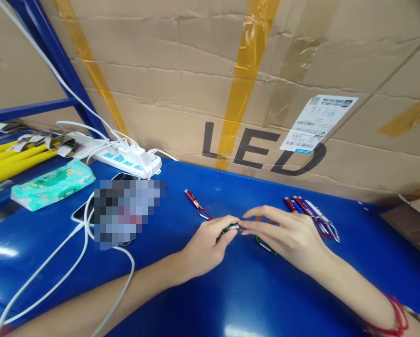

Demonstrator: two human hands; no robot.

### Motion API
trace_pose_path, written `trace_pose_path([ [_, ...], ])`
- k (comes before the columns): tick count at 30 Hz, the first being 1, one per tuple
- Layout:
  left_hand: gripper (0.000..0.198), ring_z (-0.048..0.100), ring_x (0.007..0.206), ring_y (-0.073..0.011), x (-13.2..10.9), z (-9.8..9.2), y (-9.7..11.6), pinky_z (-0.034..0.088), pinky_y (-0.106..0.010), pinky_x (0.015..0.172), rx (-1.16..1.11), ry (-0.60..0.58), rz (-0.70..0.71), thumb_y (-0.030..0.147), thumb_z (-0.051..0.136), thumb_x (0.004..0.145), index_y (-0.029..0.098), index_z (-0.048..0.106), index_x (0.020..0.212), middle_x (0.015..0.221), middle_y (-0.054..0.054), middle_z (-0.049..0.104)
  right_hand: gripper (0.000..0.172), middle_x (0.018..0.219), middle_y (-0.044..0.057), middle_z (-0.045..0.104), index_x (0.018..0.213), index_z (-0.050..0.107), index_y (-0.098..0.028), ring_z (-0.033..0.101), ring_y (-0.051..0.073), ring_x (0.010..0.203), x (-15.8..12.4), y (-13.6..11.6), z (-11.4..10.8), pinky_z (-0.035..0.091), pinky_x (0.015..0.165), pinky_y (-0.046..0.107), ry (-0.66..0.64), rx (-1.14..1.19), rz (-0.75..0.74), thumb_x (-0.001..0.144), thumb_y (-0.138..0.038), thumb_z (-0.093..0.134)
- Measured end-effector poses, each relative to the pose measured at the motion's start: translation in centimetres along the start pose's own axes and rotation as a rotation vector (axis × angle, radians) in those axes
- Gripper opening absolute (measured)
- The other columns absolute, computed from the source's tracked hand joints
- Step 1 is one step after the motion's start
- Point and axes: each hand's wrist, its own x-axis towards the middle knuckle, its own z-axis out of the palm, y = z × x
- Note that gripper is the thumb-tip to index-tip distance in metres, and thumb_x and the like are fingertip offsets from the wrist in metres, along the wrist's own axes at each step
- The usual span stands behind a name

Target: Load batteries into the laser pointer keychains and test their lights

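Observation:
In the middle of the head view, my left hand (pixel 205 248) pinches a small green penlight (pixel 230 228) between thumb and fingers. My right hand (pixel 290 234) meets it from the other side, its thumb and fingertips closed on the silver end. Most of the penlight's body is hidden by my left fingers. Under my right hand a green carabiner clip (pixel 266 245) shows on the blue table; whether anything is joined to it is hidden. Beyond my left hand lies a red penlight (pixel 192 199) with a red clip. Several more penlights (pixel 310 213) lie side by side past my right hand.
A white power strip (pixel 126 158) with plugs and cables stands at the back left. White cables (pixel 87 224) loop across the left, one over my forearm. Also there are a phone-like device (pixel 82 213), a green tissue pack (pixel 54 185) and yellow rods (pixel 20 161). A large carton (pixel 182 84) walls the back.

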Motion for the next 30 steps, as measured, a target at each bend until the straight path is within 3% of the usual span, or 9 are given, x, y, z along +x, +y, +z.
trace_pose_path([
  [6,0.018,0.049,0.069,-0.0114,-0.3,-0.3,0.7,0.039,-0.021,0.067,0.122,-0.095,0.016,0.019,0.042,0.089,0.016,0.056,0.080,0.074,0.000,0.056,0.016,0.085,0.002,0.063,0.077,0.069,-0.021,0.057,0.010,0.069,0.2,-0.5,-0.6,0.043,0.059,0.019,-0.033,0.137,0.057,0.087,-0.020,0.056],
  [12,0.019,0.048,0.065,-0.0122,-0.7,0.1,0.4,0.037,-0.022,0.062,0.209,-0.148,0.057,0.017,0.037,0.090,0.017,0.051,0.077,0.069,0.001,0.051,0.015,0.079,0.001,0.061,0.068,0.067,-0.023,0.054,0.011,0.068,0.2,-0.6,-0.2,0.041,0.059,0.022,-0.100,0.266,0.166,0.082,-0.023,0.062],
  [21,0.018,0.047,0.054,-0.0094,-1.2,0.4,0.5,0.034,-0.019,0.052,0.262,-0.073,0.121,0.015,0.036,0.089,0.017,0.048,0.076,0.063,0.003,0.050,0.010,0.078,0.001,0.059,0.079,0.067,-0.020,0.057,0.009,0.068,-0.8,-1.0,0.6,0.042,0.058,0.021,-0.090,0.427,0.277,0.085,-0.020,0.059],
  [30,0.020,0.052,0.053,-0.0094,-1.1,0.1,0.4,0.033,-0.020,0.050,0.496,0.010,0.331,0.011,0.036,0.088,0.015,0.051,0.076,0.064,0.002,0.057,0.010,0.075,-0.001,0.059,0.074,0.068,-0.021,0.056,0.008,0.065,-1.0,-0.7,1.2,0.041,0.056,0.020,-0.104,0.502,0.383,0.082,-0.023,0.063],
])
